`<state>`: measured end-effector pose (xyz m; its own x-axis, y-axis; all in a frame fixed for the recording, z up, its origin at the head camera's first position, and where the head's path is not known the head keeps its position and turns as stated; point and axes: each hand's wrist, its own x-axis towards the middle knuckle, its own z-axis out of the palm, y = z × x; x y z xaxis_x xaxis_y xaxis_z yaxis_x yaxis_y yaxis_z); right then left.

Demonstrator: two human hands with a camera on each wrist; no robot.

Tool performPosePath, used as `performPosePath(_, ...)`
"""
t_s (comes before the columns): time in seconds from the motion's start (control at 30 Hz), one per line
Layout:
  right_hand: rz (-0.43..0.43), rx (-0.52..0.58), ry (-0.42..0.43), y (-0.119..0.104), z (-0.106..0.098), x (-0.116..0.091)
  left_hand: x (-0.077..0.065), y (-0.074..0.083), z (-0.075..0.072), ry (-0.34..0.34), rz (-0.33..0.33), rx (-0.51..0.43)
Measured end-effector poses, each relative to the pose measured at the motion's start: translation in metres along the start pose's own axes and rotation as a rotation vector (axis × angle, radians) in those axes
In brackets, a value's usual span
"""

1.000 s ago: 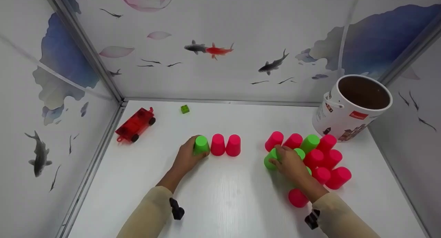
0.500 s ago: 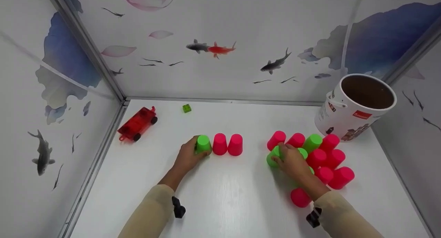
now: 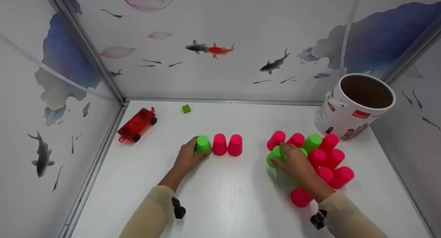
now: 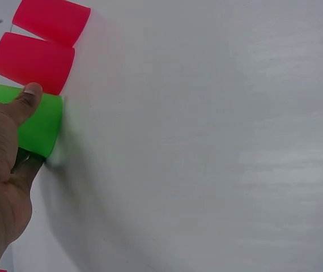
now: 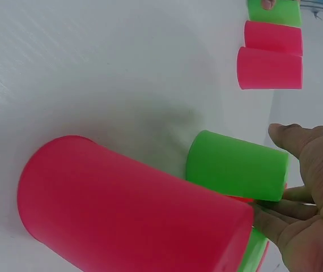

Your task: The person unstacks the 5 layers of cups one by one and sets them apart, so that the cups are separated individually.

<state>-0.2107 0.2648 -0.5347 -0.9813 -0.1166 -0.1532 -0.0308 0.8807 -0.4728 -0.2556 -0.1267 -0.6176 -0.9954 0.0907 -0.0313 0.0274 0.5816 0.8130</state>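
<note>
At the left end of a short row stands a green cup, upside down, and my left hand grips it by its sides. Its thumb presses the cup's wall in the left wrist view. Two pink cups, the nearer and the farther, stand beside it to the right. My right hand is around another green cup at the left edge of a cluster of pink and green cups. In the right wrist view its thumb stands off that cup, and its fingers are behind it.
A white bucket stands at the back right, behind the cluster. A red toy wagon and a small green brick sit at the back left. A loose pink cup is near my right wrist. Printed walls enclose the white table.
My right hand has shifted slightly right and its thumb and fingers spread a little wider about the green cup. The left hand and its green cup have stayed in place.
</note>
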Motion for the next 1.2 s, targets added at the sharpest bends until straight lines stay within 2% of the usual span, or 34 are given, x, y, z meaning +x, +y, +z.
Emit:
performPosePath(0.2, -0.129, -0.145, 0.142, -0.012, -0.008, -0.008, 0.0, 0.0, -0.001, 0.011, 0.02, 0.006)
performPosePath(0.3, -0.19, -0.151, 0.193, -0.02, -0.008, -0.005, 0.0, 0.001, -0.001, 0.011, 0.018, 0.013)
performPosePath(0.4, -0.217, -0.125, 0.207, -0.032, -0.002, 0.002, 0.0, 0.002, -0.001, 0.007, 0.019, 0.016)
performPosePath(0.8, -0.126, 0.027, 0.079, -0.081, 0.052, 0.045, -0.001, 0.001, 0.003, 0.007, 0.001, 0.019)
performPosePath(1.03, -0.124, 0.109, 0.011, -0.095, 0.066, 0.058, 0.001, -0.002, 0.002, 0.012, 0.026, 0.032)
performPosePath(1.2, -0.104, 0.13, 0.003, -0.097, 0.075, 0.064, 0.003, -0.003, 0.002, 0.017, 0.022, 0.066)
